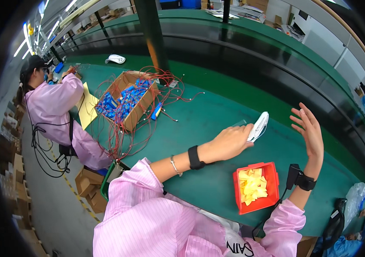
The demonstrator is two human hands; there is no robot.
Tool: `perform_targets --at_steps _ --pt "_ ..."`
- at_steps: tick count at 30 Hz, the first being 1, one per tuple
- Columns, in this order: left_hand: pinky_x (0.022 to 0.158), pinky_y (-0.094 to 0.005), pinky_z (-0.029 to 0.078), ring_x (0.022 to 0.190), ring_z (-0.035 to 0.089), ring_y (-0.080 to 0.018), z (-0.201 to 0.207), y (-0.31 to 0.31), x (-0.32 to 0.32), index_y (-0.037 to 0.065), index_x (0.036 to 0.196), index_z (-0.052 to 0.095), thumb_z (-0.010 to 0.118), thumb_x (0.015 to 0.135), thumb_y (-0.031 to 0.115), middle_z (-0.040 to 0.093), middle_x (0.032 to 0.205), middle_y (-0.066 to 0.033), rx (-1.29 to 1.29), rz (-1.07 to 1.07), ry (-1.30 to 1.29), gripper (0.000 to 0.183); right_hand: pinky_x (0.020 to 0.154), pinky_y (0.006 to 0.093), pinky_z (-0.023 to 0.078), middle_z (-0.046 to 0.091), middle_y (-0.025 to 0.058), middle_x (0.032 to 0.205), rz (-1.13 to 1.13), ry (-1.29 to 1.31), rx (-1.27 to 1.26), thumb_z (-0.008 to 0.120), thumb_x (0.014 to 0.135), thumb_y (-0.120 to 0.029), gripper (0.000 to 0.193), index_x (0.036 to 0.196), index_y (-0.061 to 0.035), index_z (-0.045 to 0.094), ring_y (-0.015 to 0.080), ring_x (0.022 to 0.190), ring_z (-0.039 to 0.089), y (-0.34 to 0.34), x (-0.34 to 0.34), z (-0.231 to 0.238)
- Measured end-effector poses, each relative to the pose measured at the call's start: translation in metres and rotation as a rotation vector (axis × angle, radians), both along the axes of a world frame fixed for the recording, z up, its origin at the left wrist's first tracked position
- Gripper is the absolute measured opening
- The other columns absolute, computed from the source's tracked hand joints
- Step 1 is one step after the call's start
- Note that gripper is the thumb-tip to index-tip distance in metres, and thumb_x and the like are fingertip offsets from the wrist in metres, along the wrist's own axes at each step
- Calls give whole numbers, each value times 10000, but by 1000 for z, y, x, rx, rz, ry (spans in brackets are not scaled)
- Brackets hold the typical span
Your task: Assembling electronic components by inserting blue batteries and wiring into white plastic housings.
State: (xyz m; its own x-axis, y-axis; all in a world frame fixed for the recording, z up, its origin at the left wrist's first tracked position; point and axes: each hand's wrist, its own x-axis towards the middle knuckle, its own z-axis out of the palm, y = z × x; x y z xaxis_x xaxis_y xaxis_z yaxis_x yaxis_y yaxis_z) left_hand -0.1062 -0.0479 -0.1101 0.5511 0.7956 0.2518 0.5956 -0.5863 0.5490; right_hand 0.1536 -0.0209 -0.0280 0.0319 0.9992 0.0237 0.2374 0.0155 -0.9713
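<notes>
My left hand [230,141] reaches across the green table [199,115] and holds a white tape dispenser [259,125] that rests on the tabletop. My right hand [308,130] is raised above the table to the right of the dispenser, fingers spread, holding nothing. Both my wrists carry black bands, and my sleeves are pink. In front of me, between my forearms, stands a red bin [256,186] filled with small yellow pieces.
A cardboard box [126,100] of blue parts with tangled red wires [118,137] sits at the left. A co-worker in pink [58,103] works beside it, near a yellow sheet [87,108]. Another white dispenser [116,59] lies farther back. A dark conveyor [255,64] runs behind.
</notes>
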Motion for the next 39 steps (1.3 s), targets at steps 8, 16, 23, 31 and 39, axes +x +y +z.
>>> perform_targets --at_steps 8,16,23,31,39 --pt "644 -420 530 742 641 -346 2 7 -126 -30 841 585 594 892 175 620 831 -202 387 836 414 211 917 319 457 610 105 1218 31 -81 76 521 967 -333 464 1360 -88 497 188 1058 603 -20 12 27" --pt "596 -387 560 698 678 -326 -20 -6 -185 -36 794 594 613 799 113 622 826 -190 219 977 583 150 876 285 465 659 77 1109 98 -53 111 496 982 -315 400 1293 -72 563 147 980 620 -33 -3 45" --pt "608 -336 461 671 585 -243 115 -53 -109 15 981 651 617 865 189 605 810 -129 98 512 -16 212 878 270 453 668 68 1075 135 -93 190 500 983 -271 366 1260 -49 587 128 976 608 -44 -13 50" --pt "696 -242 472 885 569 -110 155 -7 -37 -3 1047 584 622 898 137 593 983 -56 57 -132 -414 209 978 327 395 584 135 1236 120 -265 710 551 944 -164 288 1189 -43 642 240 1154 538 -57 -62 60" --pt "792 -265 475 964 590 -153 149 23 34 20 1150 577 583 905 89 557 1094 -74 2 -314 -572 255 844 294 462 671 94 987 180 -26 379 610 926 -207 286 1093 20 660 156 945 597 -51 -31 54"
